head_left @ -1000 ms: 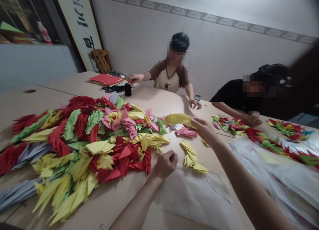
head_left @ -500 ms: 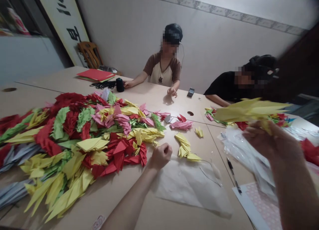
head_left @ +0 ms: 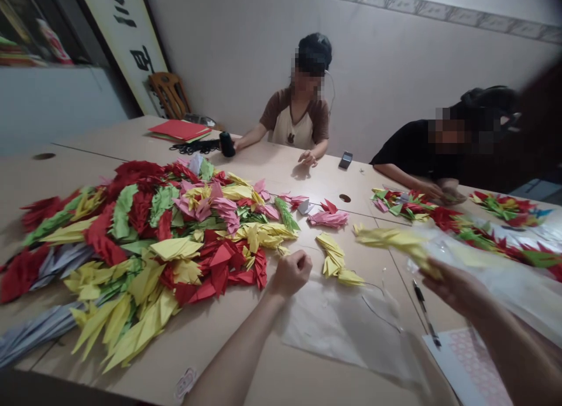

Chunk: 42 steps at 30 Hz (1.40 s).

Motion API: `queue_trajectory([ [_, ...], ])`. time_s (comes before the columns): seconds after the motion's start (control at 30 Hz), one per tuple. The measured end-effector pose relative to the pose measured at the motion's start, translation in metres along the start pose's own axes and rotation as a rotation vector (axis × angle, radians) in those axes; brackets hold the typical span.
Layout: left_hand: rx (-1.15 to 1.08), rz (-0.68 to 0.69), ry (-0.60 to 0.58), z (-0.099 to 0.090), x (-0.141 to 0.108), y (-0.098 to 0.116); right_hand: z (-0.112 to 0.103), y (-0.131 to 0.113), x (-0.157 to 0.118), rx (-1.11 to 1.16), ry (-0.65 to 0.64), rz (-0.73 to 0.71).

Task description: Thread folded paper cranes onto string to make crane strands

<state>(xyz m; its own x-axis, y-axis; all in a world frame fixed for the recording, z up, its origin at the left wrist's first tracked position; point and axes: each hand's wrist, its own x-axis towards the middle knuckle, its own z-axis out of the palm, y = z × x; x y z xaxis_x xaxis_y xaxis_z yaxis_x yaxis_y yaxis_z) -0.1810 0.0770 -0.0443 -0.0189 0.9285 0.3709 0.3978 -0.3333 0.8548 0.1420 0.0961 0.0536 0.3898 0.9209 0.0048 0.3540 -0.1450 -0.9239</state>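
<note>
My right hand (head_left: 452,286) grips one end of a yellow strand of folded paper pieces (head_left: 390,242), which points left over the table and looks blurred. My left hand (head_left: 293,272) is closed in a fist beside the heap; what it holds, if anything, is hidden. Left of that fist lies a big heap of folded paper strands, with red pieces (head_left: 219,274), yellow pieces (head_left: 136,333) and green pieces (head_left: 125,210). A short yellow paper string (head_left: 331,253) with dark thread rests just beyond my left hand, by a clear plastic bag (head_left: 333,330).
A pen (head_left: 425,312) and a white sheet (head_left: 456,359) lie at the right. Opposite, one person (head_left: 298,119) touches a black thread spool (head_left: 227,144); another person (head_left: 408,148) handles paper pieces. Red paper sheets (head_left: 180,129) and a phone (head_left: 345,160) lie farther back.
My right hand has come down with the yellow strand, which now hangs lower over the table. My left fist stays closed in place. The spool across the table has tilted.
</note>
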Motion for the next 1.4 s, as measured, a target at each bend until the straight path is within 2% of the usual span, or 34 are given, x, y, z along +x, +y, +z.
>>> queue_trajectory([
  [0.1,-0.007,0.009,-0.010,0.001,-0.001,0.001,0.024,0.019,0.002,-0.155,-0.103,0.046],
  [0.13,-0.009,0.012,-0.015,0.001,-0.001,0.002,0.035,0.018,0.002,-0.214,-0.150,0.006],
  [0.2,-0.008,0.015,-0.022,0.001,-0.002,0.004,0.063,0.006,-0.001,-0.366,-0.303,-0.209],
  [0.27,-0.004,0.015,-0.026,0.000,-0.002,0.006,0.101,-0.016,-0.004,-0.443,-0.384,-0.440],
  [0.33,0.002,0.013,-0.027,0.000,-0.003,0.007,0.146,-0.042,-0.008,-0.486,-0.511,-0.751],
  [0.5,0.007,0.007,-0.023,-0.001,-0.003,0.008,0.265,-0.096,-0.010,-0.511,-0.753,-0.999],
  [0.57,0.009,-0.004,-0.022,0.000,-0.004,0.007,0.307,-0.110,-0.009,-0.531,-0.773,-1.056],
  [0.63,0.011,-0.026,-0.023,0.002,-0.004,0.005,0.343,-0.120,-0.011,-0.557,-0.730,-1.082],
  [0.7,0.010,-0.047,-0.033,0.003,-0.005,0.003,0.373,-0.127,-0.015,-0.599,-0.682,-1.084],
  [0.77,0.009,-0.061,-0.044,0.004,-0.006,0.001,0.394,-0.131,-0.019,-0.649,-0.647,-1.070],
  [0.83,0.007,-0.068,-0.053,0.005,-0.006,0.001,0.404,-0.135,-0.023,-0.687,-0.626,-1.055],
  [0.9,0.008,-0.072,-0.056,0.004,-0.006,0.001,0.406,-0.139,-0.023,-0.701,-0.613,-1.048],
  [1.0,0.011,-0.080,-0.053,0.003,-0.006,0.004,0.394,-0.146,-0.019,-0.689,-0.620,-1.035],
  [1.13,0.005,-0.090,-0.056,0.000,-0.006,0.008,0.368,-0.156,-0.008,-0.639,-0.672,-1.007],
  [1.27,-0.001,-0.081,-0.059,0.000,-0.005,0.009,0.350,-0.157,-0.001,-0.599,-0.778,-0.952],
  [1.4,-0.006,-0.069,-0.048,0.001,-0.004,0.007,0.347,-0.149,0.005,-0.525,-0.957,-0.868],
])
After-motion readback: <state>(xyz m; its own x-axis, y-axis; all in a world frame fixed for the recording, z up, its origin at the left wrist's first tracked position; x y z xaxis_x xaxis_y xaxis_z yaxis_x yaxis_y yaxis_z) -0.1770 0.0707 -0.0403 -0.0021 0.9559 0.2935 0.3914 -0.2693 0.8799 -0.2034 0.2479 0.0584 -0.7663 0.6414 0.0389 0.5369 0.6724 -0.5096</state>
